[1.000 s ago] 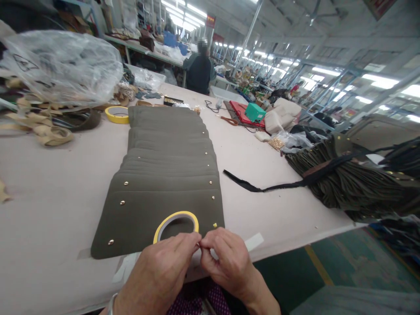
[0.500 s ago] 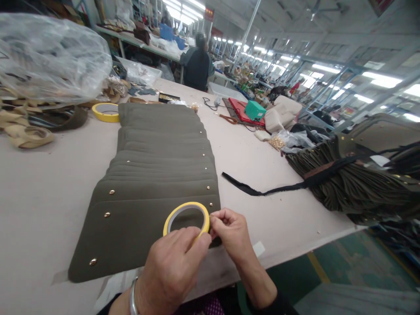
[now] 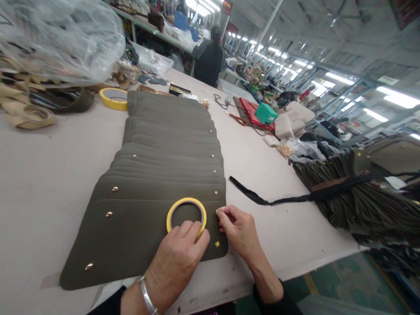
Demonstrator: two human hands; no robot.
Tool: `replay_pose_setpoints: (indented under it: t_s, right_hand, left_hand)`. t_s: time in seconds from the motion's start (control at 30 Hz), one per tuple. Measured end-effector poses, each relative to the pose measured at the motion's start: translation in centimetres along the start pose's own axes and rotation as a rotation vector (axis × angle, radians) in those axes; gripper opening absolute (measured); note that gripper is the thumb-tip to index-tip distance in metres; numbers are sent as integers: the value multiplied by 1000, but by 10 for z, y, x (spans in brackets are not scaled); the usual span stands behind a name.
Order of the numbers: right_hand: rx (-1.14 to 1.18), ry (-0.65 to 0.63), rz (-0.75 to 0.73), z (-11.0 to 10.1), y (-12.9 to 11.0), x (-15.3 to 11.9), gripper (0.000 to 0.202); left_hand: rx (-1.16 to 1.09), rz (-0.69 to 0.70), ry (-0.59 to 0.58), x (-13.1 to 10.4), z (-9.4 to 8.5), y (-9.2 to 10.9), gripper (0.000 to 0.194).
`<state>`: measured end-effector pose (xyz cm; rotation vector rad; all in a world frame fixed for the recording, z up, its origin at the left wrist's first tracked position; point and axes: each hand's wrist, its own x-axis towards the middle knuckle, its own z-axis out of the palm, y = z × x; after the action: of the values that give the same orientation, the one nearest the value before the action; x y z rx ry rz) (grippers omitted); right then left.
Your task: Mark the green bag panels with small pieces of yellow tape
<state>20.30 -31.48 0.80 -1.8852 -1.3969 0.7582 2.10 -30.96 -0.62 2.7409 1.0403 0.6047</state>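
Note:
Dark olive panels (image 3: 157,218) with gold studs lie overlapped in a long stack on the pale table. My left hand (image 3: 180,258) grips a yellow tape roll (image 3: 169,215) standing over the front panel. My right hand (image 3: 239,227) is pinched at that panel's right edge, by a gold stud; whatever its fingertips may hold is too small to make out. A small yellow tape piece (image 3: 217,244) sits on the panel's lower right corner, between my hands.
Another yellow tape roll (image 3: 113,105) lies behind the stack, near straps and a clear plastic bag (image 3: 65,39). On the right are a black strip (image 3: 249,192), bundled dark panels (image 3: 331,192) and a green box (image 3: 266,113). A person (image 3: 210,59) is at the back.
My right hand has drawn away from the tape roll to the panel's right edge. The small yellow piece now shows on the panel's corner. The camera view has shifted slightly.

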Motion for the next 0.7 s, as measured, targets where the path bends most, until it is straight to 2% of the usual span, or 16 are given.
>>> replay_pose_setpoints:
  t_s: [0.17,0.3,0.37,0.47,0.5,0.57,0.6,0.7]
  right_hand:
    - [-196,35,-169,-1,-3,5,14]
    - [-297,10,-298,-2,-3,10,13]
    - [-330,-12,-292,-5,-1,13,11]
    - [-301,13,-219,-13,4,15,28]
    - [-285,36,-237,-17,6,15,26]
    - [-296,64,-401,-24,10,13,10]
    - [-334,54,-520,-27,11,12,8]
    - [-527,-55,-822,-31,10,11,17]
  left_hand:
    - [-28,-31,-23,1,-1,0,11]
    - [-39,-38,-46,1,-1,0,11]
    - [-41,-38,-40,0,-1,0,12]
    - [-45,-50,-35,0,-1,-1,12]
    - [-46,-54,-39,1,-2,-1,11]
    - [-46,-55,-49,1,-2,-1,11]
    - [-44,-54,-53,1,-2,-1,11]
    - [-33,-51,-55,1,-2,-1,10]
